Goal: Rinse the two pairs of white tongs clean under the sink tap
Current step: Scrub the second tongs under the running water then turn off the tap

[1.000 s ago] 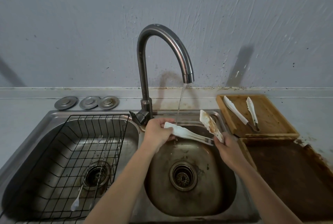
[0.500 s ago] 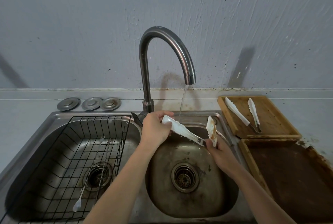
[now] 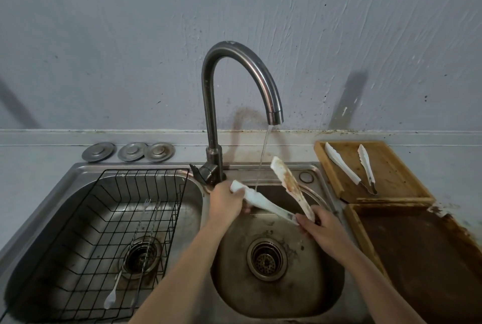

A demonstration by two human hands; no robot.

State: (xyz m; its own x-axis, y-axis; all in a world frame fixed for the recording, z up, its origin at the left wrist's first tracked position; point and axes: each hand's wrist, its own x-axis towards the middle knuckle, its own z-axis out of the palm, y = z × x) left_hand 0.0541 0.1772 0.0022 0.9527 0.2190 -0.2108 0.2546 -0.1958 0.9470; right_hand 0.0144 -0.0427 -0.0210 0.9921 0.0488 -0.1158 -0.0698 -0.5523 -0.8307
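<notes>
Over the steel sink [image 3: 300, 297], both hands clasp wet, slippery, springy tongs [image 3: 263, 202]: left hand [image 3: 225, 202] tip, right hand [image 3: 317, 227] hinge.

White tongs [image 3: 271, 203] under the tap, one arm streaked rusty brown. Clean white pair [image 3: 349, 167] on a tan wooden board [image 3: 391, 175]. Dark brown tray [image 3: 427, 258], black wire rack [image 3: 109, 219], dull steel sink [image 3: 287, 295], grey-blue wall [image 3: 130, 50].
</notes>
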